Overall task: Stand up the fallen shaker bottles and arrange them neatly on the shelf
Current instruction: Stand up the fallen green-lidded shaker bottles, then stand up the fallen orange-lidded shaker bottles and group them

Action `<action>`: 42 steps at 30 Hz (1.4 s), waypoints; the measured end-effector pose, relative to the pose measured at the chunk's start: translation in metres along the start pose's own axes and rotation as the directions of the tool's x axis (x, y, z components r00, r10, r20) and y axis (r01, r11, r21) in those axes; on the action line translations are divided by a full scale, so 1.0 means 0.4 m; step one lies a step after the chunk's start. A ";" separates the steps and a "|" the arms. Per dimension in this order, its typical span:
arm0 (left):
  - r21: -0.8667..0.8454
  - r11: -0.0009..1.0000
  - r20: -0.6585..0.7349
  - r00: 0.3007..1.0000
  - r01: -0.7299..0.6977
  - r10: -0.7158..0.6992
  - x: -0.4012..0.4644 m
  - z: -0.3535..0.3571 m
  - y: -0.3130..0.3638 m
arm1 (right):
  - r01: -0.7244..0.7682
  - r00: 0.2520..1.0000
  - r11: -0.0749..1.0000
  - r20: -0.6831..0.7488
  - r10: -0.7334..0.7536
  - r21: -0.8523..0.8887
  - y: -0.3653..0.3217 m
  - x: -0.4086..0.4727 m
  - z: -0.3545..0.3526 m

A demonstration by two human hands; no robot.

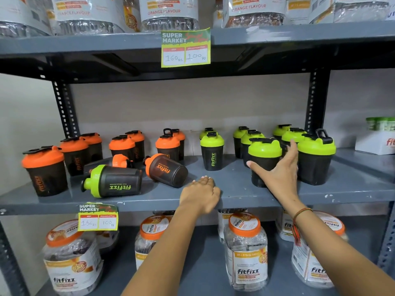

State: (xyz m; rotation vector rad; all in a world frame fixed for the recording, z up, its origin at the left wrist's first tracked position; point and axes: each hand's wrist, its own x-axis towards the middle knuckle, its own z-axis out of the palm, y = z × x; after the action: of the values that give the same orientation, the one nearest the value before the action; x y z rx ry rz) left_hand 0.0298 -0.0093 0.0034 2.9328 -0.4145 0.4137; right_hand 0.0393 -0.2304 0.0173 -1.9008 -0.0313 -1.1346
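Right, both arms reach up from below to the grey middle shelf (245, 195). Left hand (201, 194) lies palm-down on the shelf's front edge, fingers together & flat, holding nothing. Right hand (277, 174) wraps a standing green-lid shaker (264, 159) from its right side, thumb across the front, fingers spread behind, wrist w/ a thread band. Three bottles lie fallen at left-centre: green-lid one (113, 181) nearest the front, orange-lid one (165, 169) beside it, another orange (111, 162) behind. The rest stand upright, orange left, green right.
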 end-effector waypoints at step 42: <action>0.020 0.970 0.005 0.970 0.241 -0.241 -0.287 -0.183 -0.790 | 0.386 0.561 0.793 0.802 0.203 -0.471 -0.450 -0.034 0.513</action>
State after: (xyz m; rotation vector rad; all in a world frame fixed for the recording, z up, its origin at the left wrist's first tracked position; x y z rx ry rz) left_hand -0.0025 0.3332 0.0051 2.9545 -0.0517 0.3742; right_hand 0.0962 0.0264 0.0922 -2.9280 -0.3438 -0.1479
